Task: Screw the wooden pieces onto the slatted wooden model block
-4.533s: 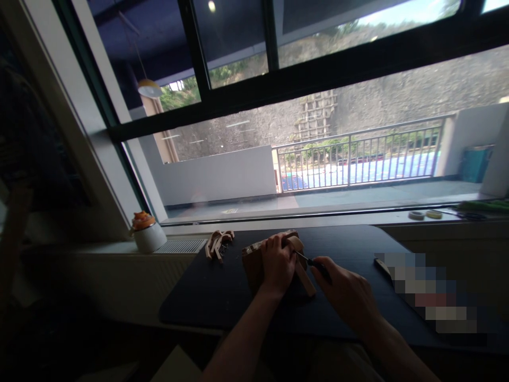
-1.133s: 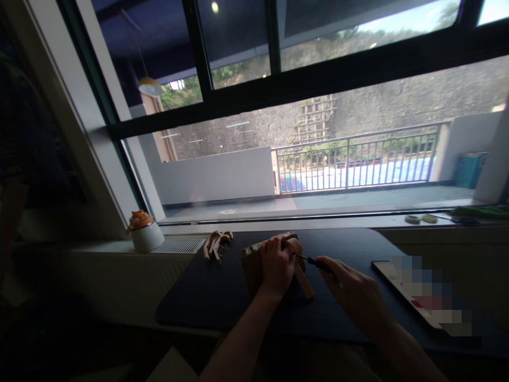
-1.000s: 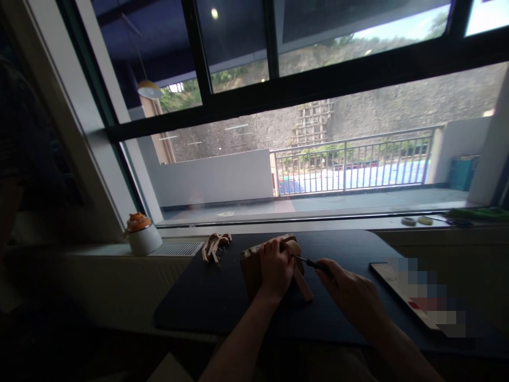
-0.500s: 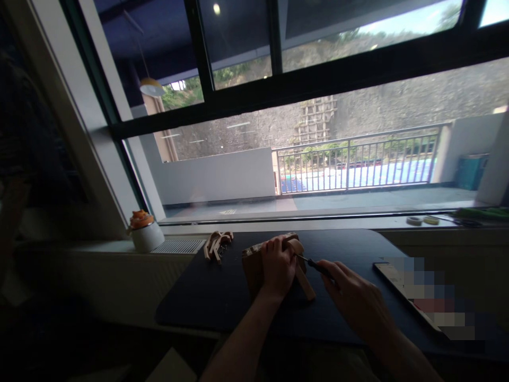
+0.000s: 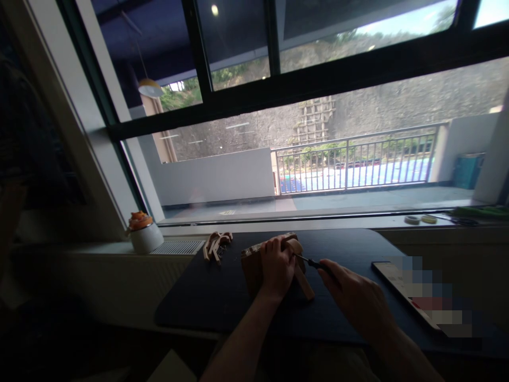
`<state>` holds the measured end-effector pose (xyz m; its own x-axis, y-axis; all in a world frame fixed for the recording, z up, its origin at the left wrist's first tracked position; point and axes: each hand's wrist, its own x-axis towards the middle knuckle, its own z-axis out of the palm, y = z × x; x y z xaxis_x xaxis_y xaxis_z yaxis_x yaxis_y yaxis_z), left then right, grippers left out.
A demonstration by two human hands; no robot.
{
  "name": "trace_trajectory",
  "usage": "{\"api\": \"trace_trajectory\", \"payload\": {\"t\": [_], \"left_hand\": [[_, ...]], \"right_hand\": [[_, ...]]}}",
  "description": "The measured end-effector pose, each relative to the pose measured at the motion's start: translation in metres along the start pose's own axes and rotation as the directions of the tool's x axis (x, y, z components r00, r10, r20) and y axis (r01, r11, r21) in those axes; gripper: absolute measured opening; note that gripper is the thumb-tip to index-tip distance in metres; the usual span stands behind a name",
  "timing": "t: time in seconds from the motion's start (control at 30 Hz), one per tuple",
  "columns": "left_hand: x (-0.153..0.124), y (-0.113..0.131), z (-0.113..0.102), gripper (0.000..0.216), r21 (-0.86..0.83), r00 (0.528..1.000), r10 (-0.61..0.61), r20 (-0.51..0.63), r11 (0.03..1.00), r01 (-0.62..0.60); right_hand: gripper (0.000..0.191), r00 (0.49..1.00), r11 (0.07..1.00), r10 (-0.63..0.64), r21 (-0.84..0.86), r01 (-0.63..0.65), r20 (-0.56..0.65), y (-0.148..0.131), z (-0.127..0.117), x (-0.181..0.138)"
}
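Observation:
My left hand (image 5: 275, 269) is closed over a brown box-like piece (image 5: 250, 268) on the dark table (image 5: 199, 302), pressing it from above. A pale wooden part with a rounded top and a straight leg (image 5: 305, 284) leans at its right side, partly under my fingers. In my right hand (image 5: 352, 293) is a screwdriver (image 5: 314, 263) with a dark handle. Its thin shaft points left, and the tip meets the wooden part near my left fingers; the exact contact is hidden.
Curved wooden pieces (image 5: 217, 246) lie at the table's far left with small dark bits beside them. A tablet-like device (image 5: 405, 294), partly blurred out, rests at the right. A white pot with an orange top (image 5: 145, 233) and tape rolls (image 5: 412, 219) stand along the window sill.
The view has shifted very slightly. My right hand's grip on the screwdriver has turned a little; my left hand stays in place.

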<state>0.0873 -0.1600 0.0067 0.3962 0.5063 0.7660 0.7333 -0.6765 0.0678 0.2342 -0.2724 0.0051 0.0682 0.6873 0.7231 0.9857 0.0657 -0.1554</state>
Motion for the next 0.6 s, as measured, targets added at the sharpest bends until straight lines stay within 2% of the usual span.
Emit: {"api": "trace_trajectory", "payload": {"t": [0.17,0.3,0.6], "left_hand": [[-0.0001,-0.0009,0.0017,0.015,0.004,1.000,-0.003,0.007,1.000,0.003],[0.0000,-0.0009,0.0023,0.016,-0.001,1.000,-0.009,0.001,1.000,0.009],[0.0003,0.0002,0.0018,0.018,-0.002,1.000,-0.011,-0.004,1.000,0.011]], "right_hand": [[0.028,0.999,0.995,0.000,0.096,-0.005,0.053,-0.0012,-0.0023,-0.0010],[0.032,0.993,0.996,-0.049,0.078,0.041,0.110,-0.0008,-0.0039,-0.0017],[0.032,0.995,0.998,-0.066,0.030,0.064,0.076,0.0052,0.0003,-0.0026]]}}
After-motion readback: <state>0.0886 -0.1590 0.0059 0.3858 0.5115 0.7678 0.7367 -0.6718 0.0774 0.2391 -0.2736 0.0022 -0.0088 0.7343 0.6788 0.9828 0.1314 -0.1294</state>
